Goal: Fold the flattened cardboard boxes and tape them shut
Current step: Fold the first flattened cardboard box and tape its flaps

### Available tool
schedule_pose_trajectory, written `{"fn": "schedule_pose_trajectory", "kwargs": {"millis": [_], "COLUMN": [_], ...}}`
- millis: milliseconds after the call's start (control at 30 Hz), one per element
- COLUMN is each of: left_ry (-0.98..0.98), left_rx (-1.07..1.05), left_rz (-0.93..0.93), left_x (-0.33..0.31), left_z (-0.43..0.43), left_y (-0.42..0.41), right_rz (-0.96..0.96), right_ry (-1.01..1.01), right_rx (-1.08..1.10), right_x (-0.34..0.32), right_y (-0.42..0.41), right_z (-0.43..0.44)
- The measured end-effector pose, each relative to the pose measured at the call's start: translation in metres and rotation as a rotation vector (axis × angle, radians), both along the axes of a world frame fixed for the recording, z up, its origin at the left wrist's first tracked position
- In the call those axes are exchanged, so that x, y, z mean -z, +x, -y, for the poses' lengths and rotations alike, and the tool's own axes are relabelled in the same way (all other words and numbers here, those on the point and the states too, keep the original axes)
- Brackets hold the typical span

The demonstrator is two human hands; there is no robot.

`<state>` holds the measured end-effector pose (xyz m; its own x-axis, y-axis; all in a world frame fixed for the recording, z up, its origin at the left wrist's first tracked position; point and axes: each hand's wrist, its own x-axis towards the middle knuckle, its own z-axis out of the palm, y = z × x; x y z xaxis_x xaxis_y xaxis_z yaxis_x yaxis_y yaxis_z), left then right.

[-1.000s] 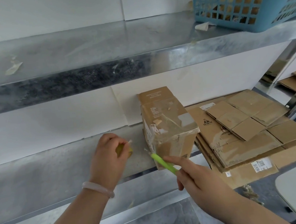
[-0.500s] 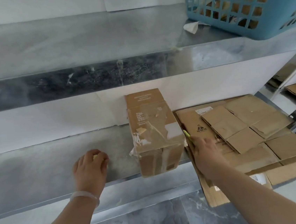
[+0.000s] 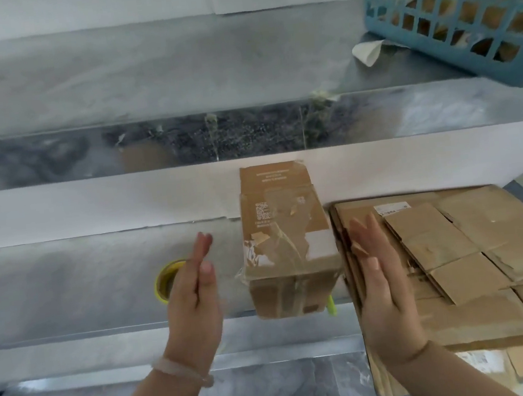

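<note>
A folded, taped cardboard box (image 3: 287,243) stands on the lower metal shelf (image 3: 85,281), its front overhanging the shelf edge and one flap up at the back. My left hand (image 3: 193,298) is held flat with straight fingers to the left of the box, palm toward it, not touching. To the right of the box my right hand (image 3: 380,285) is flat too, held just clear of it. A yellow-green tape roll (image 3: 165,280) lies on the shelf behind my left hand. A green cutter (image 3: 330,305) pokes out by the box's lower right corner. Flattened boxes (image 3: 453,252) are stacked at the right.
An upper metal shelf (image 3: 176,77) runs across above, carrying a blue plastic basket (image 3: 459,9) at the right and a scrap of white paper (image 3: 367,51). A white wall stands behind the lower shelf. Grey floor lies below.
My left hand has let go of the tape roll and my right hand has put down the green cutter. Both hands now stand flat on either side of the box.
</note>
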<state>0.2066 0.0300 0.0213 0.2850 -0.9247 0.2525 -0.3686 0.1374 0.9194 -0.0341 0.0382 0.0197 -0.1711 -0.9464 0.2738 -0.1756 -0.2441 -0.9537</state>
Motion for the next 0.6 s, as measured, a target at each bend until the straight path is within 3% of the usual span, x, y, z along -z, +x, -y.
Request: {"fn": "schedule_pose_trajectory", "kwargs": {"millis": [33, 100, 233, 467, 600], "left_ry": [0.011, 0.026, 0.011, 0.024, 0.023], "left_rx": [0.097, 0.207, 0.148, 0.085, 0.126], "left_rz": [-0.182, -0.319, -0.302, -0.469, -0.383], "left_x": [-0.011, -0.022, -0.026, -0.019, -0.014], "left_z": [-0.004, -0.009, -0.004, -0.003, -0.003], "left_y": [-0.021, -0.053, -0.071, -0.076, -0.069], "right_rz": [0.021, 0.044, 0.062, 0.123, 0.055], "right_ry": [0.006, 0.092, 0.169, 0.146, 0.113], "right_rx": [-0.079, -0.179, -0.179, -0.13, -0.17], "right_x": [-0.006, -0.014, -0.015, -0.007, -0.003], "right_y": [0.012, 0.03, 0.04, 0.042, 0.032], "right_z": [-0.003, -0.003, 0.007, 0.009, 0.01]}}
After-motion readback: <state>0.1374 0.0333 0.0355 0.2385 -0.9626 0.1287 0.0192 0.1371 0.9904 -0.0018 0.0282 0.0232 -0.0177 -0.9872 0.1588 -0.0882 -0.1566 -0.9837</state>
